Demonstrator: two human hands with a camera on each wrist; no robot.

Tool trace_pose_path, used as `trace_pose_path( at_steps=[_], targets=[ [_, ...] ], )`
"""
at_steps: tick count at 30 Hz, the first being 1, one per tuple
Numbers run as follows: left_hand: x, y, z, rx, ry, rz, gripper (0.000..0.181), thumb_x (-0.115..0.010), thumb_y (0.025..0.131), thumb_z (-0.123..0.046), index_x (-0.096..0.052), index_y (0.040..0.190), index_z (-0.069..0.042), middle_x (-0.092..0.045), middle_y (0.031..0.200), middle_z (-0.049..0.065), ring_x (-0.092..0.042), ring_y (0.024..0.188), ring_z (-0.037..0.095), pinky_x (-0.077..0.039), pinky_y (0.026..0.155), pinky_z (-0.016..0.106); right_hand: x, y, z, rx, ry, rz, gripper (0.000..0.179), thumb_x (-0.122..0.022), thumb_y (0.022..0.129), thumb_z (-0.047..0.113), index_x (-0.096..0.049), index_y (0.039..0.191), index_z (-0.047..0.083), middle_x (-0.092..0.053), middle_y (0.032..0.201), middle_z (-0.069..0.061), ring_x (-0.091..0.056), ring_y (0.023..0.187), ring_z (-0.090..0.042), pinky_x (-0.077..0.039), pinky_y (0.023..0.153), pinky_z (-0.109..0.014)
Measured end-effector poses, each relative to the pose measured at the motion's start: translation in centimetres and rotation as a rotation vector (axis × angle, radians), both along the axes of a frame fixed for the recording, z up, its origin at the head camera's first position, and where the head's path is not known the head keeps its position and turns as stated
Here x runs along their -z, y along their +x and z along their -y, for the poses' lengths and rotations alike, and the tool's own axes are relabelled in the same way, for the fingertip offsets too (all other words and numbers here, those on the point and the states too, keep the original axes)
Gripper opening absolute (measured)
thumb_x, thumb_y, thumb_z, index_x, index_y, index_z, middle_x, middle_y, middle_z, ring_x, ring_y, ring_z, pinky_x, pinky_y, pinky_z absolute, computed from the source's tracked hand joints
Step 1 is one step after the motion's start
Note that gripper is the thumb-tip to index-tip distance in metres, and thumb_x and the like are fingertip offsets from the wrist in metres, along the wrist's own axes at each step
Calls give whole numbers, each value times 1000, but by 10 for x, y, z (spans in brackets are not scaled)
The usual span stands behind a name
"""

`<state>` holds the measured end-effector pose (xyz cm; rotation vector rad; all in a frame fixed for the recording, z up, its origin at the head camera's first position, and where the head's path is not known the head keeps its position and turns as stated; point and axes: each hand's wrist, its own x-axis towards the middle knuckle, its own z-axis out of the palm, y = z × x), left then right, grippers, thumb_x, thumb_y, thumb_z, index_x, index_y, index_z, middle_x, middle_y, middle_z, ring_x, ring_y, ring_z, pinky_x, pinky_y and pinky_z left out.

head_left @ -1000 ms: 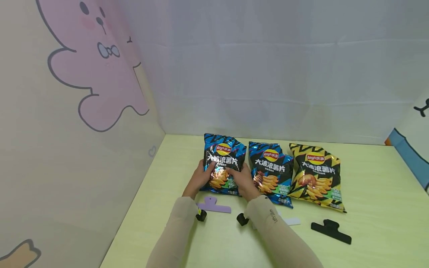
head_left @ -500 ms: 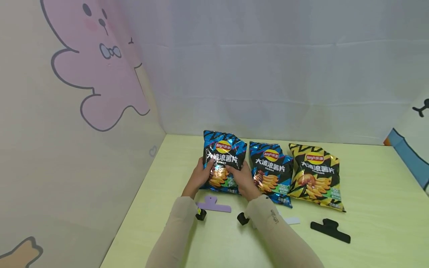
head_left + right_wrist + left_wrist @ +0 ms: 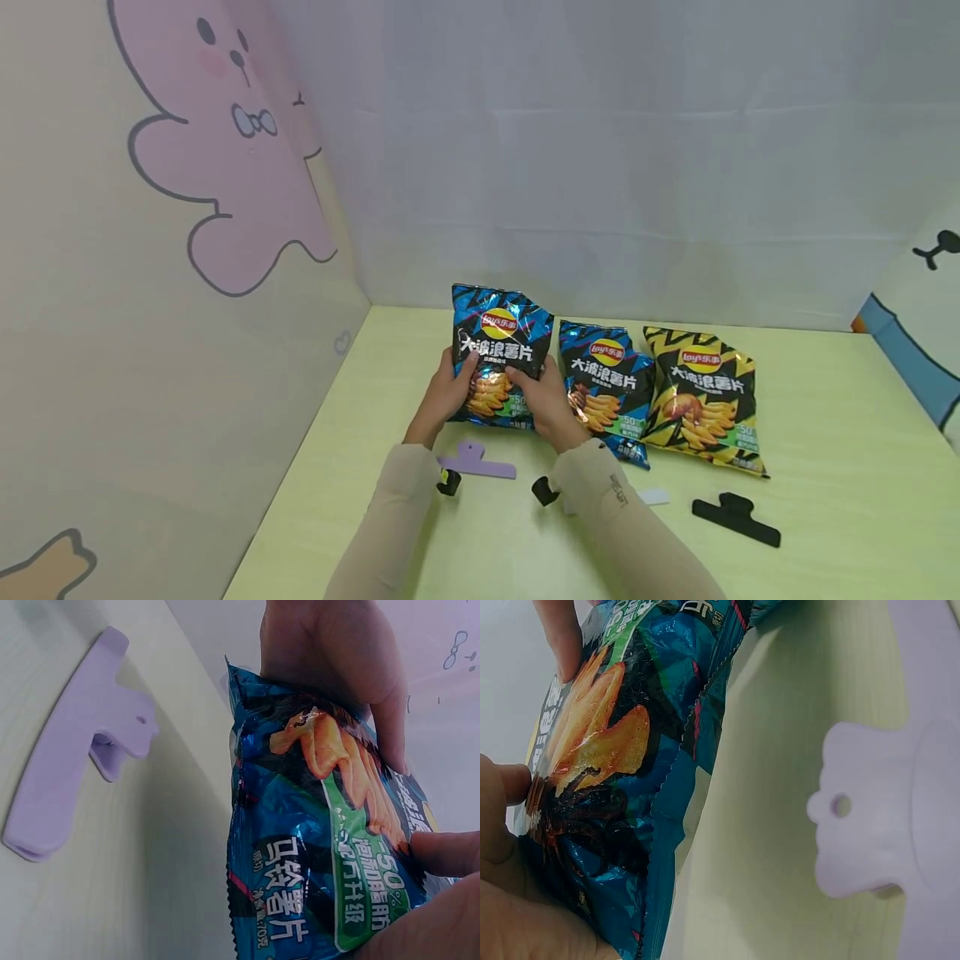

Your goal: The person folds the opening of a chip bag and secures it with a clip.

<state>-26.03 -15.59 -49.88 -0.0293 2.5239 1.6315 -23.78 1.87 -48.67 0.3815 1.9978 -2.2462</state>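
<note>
A blue and black bag of potato chips (image 3: 501, 329) is held upright at the left of a row of bags in the head view. My left hand (image 3: 447, 390) grips its left side, thumb on the front. On the opposite side, my right hand (image 3: 551, 404) holds it the same way, with the fingers mostly hidden behind. The left wrist view shows the bag's crimped bottom edge (image 3: 656, 825) over the table. Below the bag lies a purple sealing clip (image 3: 480, 463), which also appears in the right wrist view as a purple clip (image 3: 75, 750).
A second blue chip bag (image 3: 607, 383) and a yellow one (image 3: 705, 400) lie to the right on the pale table (image 3: 825, 400). A black clip (image 3: 737, 518) is nearer the front. My right sleeve partly covers a white clip (image 3: 654, 497). A pale curtain (image 3: 615, 167) stands behind.
Both hands have lifted the held chip bag slightly, and its top edge now stands higher against the curtain. The other bags and clips stay in place while the head view shifts a little.
</note>
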Motion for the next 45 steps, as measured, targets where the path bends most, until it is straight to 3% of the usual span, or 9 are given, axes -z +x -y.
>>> trace_pose_path(
  at_steps=[10, 17, 21, 31, 35, 42, 45],
  targets=[
    [-7, 3, -7, 14, 16, -23, 73, -46, 111, -56, -29, 163, -8, -56, 146, 28, -59, 124, 42, -45, 109, 64, -11, 7, -5, 20, 20, -15, 66, -66, 107, 14, -31, 162, 3, -47, 157, -24, -50, 141, -41, -39, 120, -57],
    [-9, 7, -13, 36, 34, -52, 70, -47, 112, -53, -30, 163, -8, -65, 130, 26, -62, 116, 39, -46, 107, 60, -16, 14, -14, 41, 90, 39, 89, -68, 107, 22, -9, 170, 3, -23, 172, -25, -29, 157, -43, -28, 126, -58],
    [-10, 9, -18, 58, 38, -66, 69, -47, 113, -51, -29, 163, -7, -70, 119, 22, -66, 112, 37, -47, 106, 58, -18, 17, -19, 44, 72, 9, 84, -66, 108, 20, -11, 169, 1, -29, 170, -25, -35, 154, -42, -31, 125, -56],
    [-14, 16, -27, 101, 51, -102, 66, -46, 113, -49, -29, 162, -8, -71, 117, 20, -69, 108, 34, -50, 102, 57, -22, 27, -31, 30, 42, -56, 67, -62, 110, 18, -27, 163, 0, -41, 162, -24, -41, 149, -40, -33, 125, -55],
    [-16, 19, -31, 117, 53, -107, 67, -45, 114, -49, -28, 163, -8, -69, 122, 22, -68, 112, 35, -49, 104, 59, -23, 30, -36, 47, 53, -46, 72, -62, 110, 22, -23, 166, 1, -37, 166, -24, -39, 151, -41, -31, 126, -55],
    [-17, 26, -38, 119, 44, -85, 68, -46, 113, -49, -26, 164, -9, -60, 140, 28, -61, 125, 42, -43, 111, 65, -21, 34, -43, 54, 42, -87, 59, -62, 110, 22, -35, 158, 1, -48, 156, -24, -47, 142, -39, -36, 122, -54],
    [-16, 28, -41, 122, 39, -81, 69, -46, 113, -50, -26, 164, -9, -58, 143, 28, -60, 126, 43, -43, 112, 66, -20, 38, -46, 51, 51, -92, 65, -61, 111, 22, -29, 162, 0, -43, 161, -25, -44, 147, -41, -34, 124, -55]
  ],
)
